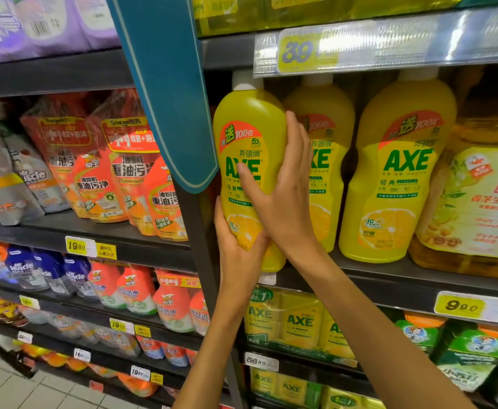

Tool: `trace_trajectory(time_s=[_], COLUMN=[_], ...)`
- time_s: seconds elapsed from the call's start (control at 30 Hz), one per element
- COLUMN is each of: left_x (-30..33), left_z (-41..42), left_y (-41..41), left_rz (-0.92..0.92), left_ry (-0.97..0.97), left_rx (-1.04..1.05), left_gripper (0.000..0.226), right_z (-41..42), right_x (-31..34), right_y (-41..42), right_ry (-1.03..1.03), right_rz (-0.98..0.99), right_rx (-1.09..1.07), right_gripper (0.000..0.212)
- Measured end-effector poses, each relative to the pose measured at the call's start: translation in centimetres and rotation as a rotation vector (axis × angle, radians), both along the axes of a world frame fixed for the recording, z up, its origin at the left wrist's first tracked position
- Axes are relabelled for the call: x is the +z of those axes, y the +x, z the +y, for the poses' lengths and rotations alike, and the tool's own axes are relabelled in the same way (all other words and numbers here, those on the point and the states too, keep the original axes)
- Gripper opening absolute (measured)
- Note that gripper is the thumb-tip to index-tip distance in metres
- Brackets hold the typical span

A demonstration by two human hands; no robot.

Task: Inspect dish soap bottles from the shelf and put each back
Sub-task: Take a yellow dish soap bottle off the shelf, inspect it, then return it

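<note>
Shelf (pixel 389 278): dark metal, carrying yellow AXE bottles. Dish soap bottle (pixel 247 119): upright at the shelf's left end, front edge. Left hand (pixel 238 240): cups its base. Right hand (pixel 283 196): wraps its right side, thumb across label.

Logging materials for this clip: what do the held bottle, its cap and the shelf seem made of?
Bottle: likely glossy opaque yellow plastic, with a soft sheen and moulded curves. Cap: white, probably plastic, smooth; partly hidden. Shelf: dark grey, matte, thin flat edge, looks like painted metal, though unsure.
</note>
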State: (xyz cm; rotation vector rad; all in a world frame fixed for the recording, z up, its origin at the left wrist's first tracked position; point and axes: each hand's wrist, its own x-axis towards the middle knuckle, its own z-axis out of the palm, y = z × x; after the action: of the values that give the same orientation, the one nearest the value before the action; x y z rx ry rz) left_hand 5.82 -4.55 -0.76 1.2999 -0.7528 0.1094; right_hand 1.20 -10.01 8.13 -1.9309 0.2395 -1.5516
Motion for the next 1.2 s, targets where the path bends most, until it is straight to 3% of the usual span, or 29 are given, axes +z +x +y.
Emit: trace_trajectory(time_s=[0.23,0.37,0.53,0.63,0.77,0.83,0.93,1.03,1.2], left_x=[-0.3,-0.2,-0.1,0.2,0.7,0.2,-1.5,-2.5,-1.9], left_z=[-0.9,-1.3,-1.8,-2.1,-2.2,-1.8,-1.1,-1.0,-1.4], left_y=[0.4,1.1,1.5,1.3,0.8,0.0,-2.1,-3.4,-3.8], left_rz=[0.020,0.029,-0.033,-0.061,-0.016,-0.026,-0.213,-0.348,-0.237], left_ry=[0.037,0.083,0.164,0.217,0.308,0.381,0.478,0.437,0.251], left_rx=[0.109,0.132,0.215,0.305,0.345,0.345,0.362,0.379,0.266], left_gripper=[0.101,0.103,0.096,0.097,0.101,0.104,0.106,0.099,0.075], right_z=[-0.8,-2.1,-4.0,-4.5,-5.4,-5.3,-4.8,-4.2,-4.4], right_x=[0.1,0.1,1.7,3.1,4.4,4.8,5.2,4.9,2.7], right_y=[-1.0,-2.9,-4.4,-4.0,-3.2,-3.3,-3.9,-4.5,-4.4], right_ry=[-0.118,-0.174,-0.168,-0.202,-0.226,-0.189,-0.118,-0.154,-0.091], right_rz=[0.100,0.013,-0.030,0.079,0.370,0.348,0.239,0.122,0.226], right_rx=[-0.088,-0.215,-0.397,-0.407,-0.454,-0.438,-0.408,-0.334,-0.257], right_gripper=[0.070,0.047,0.044,0.041,0.042,0.039,0.047,0.051,0.071])
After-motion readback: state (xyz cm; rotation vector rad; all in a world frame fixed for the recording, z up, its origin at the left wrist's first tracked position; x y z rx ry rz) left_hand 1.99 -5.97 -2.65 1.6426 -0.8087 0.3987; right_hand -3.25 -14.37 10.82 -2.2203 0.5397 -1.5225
